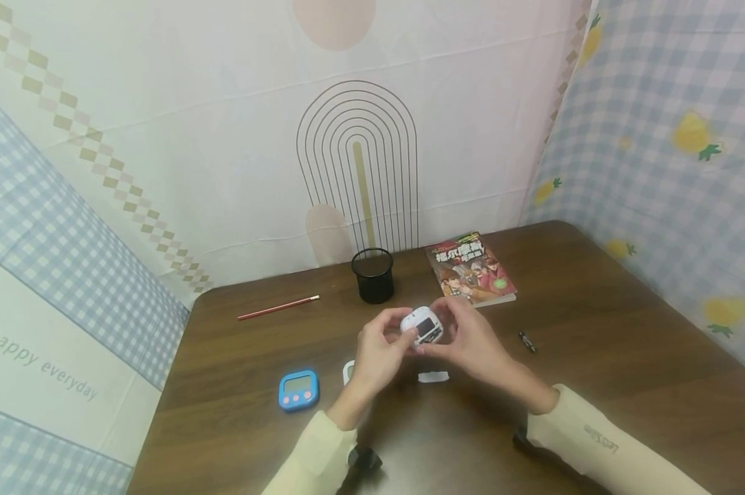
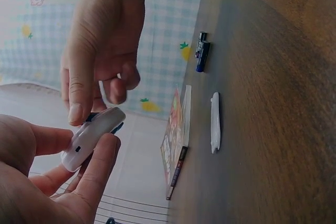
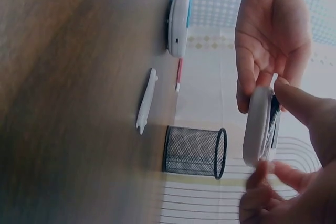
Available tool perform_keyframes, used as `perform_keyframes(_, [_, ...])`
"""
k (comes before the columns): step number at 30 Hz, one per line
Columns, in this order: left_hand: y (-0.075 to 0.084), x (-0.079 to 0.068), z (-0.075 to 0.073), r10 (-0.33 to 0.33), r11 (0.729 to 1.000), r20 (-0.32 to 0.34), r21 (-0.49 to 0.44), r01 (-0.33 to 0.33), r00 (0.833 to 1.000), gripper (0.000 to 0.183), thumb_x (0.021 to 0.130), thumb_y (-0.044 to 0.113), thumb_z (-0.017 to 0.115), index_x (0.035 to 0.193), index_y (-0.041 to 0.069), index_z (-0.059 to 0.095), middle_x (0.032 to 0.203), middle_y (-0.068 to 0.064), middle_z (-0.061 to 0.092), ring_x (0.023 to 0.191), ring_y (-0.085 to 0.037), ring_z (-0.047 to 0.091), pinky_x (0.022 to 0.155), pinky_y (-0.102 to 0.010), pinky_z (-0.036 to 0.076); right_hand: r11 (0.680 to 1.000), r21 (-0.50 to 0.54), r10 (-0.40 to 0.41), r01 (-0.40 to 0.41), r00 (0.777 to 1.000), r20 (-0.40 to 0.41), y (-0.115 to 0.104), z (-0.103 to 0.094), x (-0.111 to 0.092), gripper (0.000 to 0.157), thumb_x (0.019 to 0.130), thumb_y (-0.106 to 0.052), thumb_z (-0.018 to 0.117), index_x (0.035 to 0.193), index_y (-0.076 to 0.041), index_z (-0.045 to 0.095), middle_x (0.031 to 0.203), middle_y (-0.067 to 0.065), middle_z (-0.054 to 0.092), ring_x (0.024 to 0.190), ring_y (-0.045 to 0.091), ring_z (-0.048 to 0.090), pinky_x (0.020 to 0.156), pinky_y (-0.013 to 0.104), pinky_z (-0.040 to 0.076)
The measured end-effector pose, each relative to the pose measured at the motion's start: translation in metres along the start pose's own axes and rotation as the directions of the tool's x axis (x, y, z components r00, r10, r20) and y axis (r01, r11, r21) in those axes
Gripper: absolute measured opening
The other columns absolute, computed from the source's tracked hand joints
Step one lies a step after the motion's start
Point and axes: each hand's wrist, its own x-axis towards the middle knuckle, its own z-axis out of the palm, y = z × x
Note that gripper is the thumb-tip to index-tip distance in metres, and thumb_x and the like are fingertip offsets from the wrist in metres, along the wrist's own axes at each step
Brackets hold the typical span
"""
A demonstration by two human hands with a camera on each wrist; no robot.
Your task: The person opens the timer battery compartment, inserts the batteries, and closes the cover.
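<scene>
A white digital timer is held up over the table between both hands, its back with a dark panel and a slot facing up. My left hand grips it by one side, thumb on the back and fingers at the edge. My right hand has thumb and fingertips round its other side. In the right wrist view the timer stands on edge with its dark back to the right. A white battery cover lies on the table below the hands. Two small dark batteries lie to the right.
A blue timer lies at left, beside another white timer partly hidden by my left hand. Farther back are a red pencil, a black mesh pen holder and a book. Patterned cloth hangs behind the table.
</scene>
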Motion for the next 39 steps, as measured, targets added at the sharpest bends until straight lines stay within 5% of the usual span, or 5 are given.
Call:
perform_keyframes(4, [-0.0005,0.0000,-0.0001,-0.005,1.000,-0.007,0.017,0.005,1.000,0.031,0.097,0.001,0.073,0.128,0.003,0.070,0.115,-0.018,0.071,0.086,-0.023,0.077,0.074,-0.044,0.068,0.995,0.076,0.055,-0.063,0.993,0.100,0.0060,-0.0010,0.0011,0.075,0.077,-0.028,0.097,0.138,-0.011,0.056,0.111,0.007,0.068,0.080,0.017,0.062,0.062,0.027,0.058])
perform_keyframes(7, [-0.0011,0.0001,-0.0001,-0.004,1.000,-0.008,0.022,0.004,1.000,0.031,0.096,0.001,0.073,0.128,0.003,0.070,0.115,-0.018,0.071,0.085,-0.023,0.076,0.073,-0.041,0.068,0.988,0.131,0.063,-0.083,0.987,0.148,0.0088,-0.0019,0.0016,0.075,0.080,-0.028,0.095,0.141,-0.010,0.055,0.108,0.008,0.070,0.079,0.018,0.066,0.062,0.028,0.060])
perform_keyframes(13, [-0.0018,-0.0003,0.0003,0.003,1.000,-0.008,0.017,-0.003,1.000,0.032,0.097,0.002,0.073,0.128,0.003,0.069,0.115,-0.019,0.070,0.084,-0.021,0.076,0.069,-0.027,0.066,0.983,0.159,0.064,-0.087,0.987,0.147,0.0095,-0.0021,0.0033,0.071,0.080,-0.026,0.095,0.138,-0.010,0.057,0.103,0.007,0.070,0.077,0.020,0.066,0.060,0.029,0.059])
perform_keyframes(24, [-0.0001,0.0002,0.0000,-0.004,1.000,-0.001,-0.004,0.004,1.000,0.029,0.097,0.001,0.073,0.125,0.002,0.070,0.113,-0.019,0.071,0.084,-0.021,0.076,0.071,-0.032,0.068,0.944,0.306,0.077,-0.123,0.984,0.158,0.0056,-0.0007,0.0025,0.064,0.083,-0.015,0.092,0.134,-0.006,0.055,0.122,0.016,0.068,0.092,0.021,0.075,0.076,0.028,0.066])
perform_keyframes(39, [0.0019,-0.0007,-0.0009,0.005,1.000,0.000,0.000,-0.005,1.000,0.028,0.096,0.000,0.074,0.124,0.001,0.071,0.111,-0.020,0.071,0.084,-0.024,0.077,0.073,-0.044,0.069,0.933,0.323,0.103,-0.156,0.979,0.174,0.0044,-0.0015,0.0007,0.059,0.085,-0.011,0.089,0.133,-0.002,0.054,0.114,0.019,0.069,0.083,0.022,0.074,0.066,0.033,0.067])
